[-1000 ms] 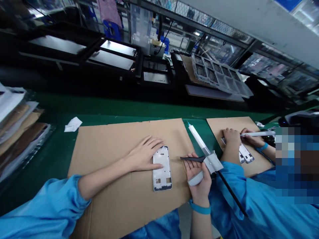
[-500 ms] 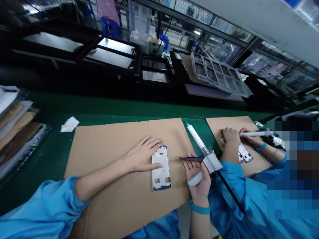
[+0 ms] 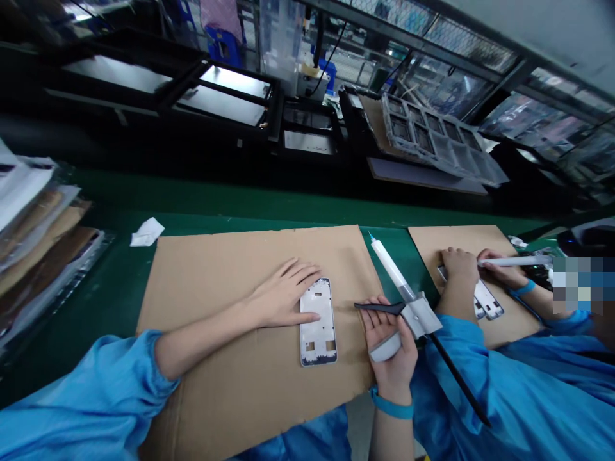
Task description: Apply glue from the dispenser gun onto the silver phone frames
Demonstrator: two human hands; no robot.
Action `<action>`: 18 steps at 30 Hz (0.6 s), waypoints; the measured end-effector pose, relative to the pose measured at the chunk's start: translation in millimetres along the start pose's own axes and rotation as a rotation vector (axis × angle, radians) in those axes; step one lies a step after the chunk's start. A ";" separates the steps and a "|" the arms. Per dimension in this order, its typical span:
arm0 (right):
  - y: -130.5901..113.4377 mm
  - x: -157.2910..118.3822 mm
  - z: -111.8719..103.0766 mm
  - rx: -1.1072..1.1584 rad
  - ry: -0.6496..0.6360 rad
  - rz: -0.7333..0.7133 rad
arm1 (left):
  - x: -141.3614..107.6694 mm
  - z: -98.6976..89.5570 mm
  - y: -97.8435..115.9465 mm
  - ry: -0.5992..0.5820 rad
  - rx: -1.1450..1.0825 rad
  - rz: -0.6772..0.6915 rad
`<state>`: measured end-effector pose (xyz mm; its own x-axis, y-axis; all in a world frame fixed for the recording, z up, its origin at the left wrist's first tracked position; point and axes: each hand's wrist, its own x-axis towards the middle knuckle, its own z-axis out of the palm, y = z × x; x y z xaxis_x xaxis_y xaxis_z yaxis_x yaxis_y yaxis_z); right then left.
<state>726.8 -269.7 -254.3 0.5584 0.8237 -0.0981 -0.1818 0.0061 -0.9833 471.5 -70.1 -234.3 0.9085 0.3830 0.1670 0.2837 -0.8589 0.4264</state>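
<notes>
My left hand lies flat with fingers stretched out. Its thumb rests on a white phone frame, and its fingertips reach the frame's upper left corner. The frame lies face up on a brown cardboard sheet and has a dark rim and two square cutouts near its lower end. Right of it, my right hand is turned palm up and holds a caulking gun by its grey handle, thumb around it and fingers loose beneath the black trigger. The gun's white tube and blue needle tip point up and away, apart from the frame.
At right a co-worker's hands work over phone frames on another cardboard sheet. Stacked papers and boards stand at left, a crumpled tissue near them. Black trays and a clear compartment tray line the back.
The whole view has shifted, so everything appears slightly farther right. Both hands keep nearly the same pose, and the phone frame stays under the left hand.
</notes>
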 end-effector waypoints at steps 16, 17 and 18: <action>-36.4 -16.0 27.8 0.357 0.313 0.287 | -8.0 -31.4 0.2 -0.274 -0.150 -0.028; -37.0 -17.8 29.5 0.382 0.325 0.296 | -9.6 -34.1 0.0 -0.294 -0.134 -0.034; -37.3 -19.1 30.8 0.401 0.333 0.301 | -11.0 -36.0 -0.8 -0.264 -0.102 -0.077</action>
<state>697.9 -268.2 -211.1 0.6465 0.6012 -0.4697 -0.6264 0.0668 -0.7766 450.2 -61.3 -204.4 0.9378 0.3324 -0.1007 0.3346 -0.7869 0.5185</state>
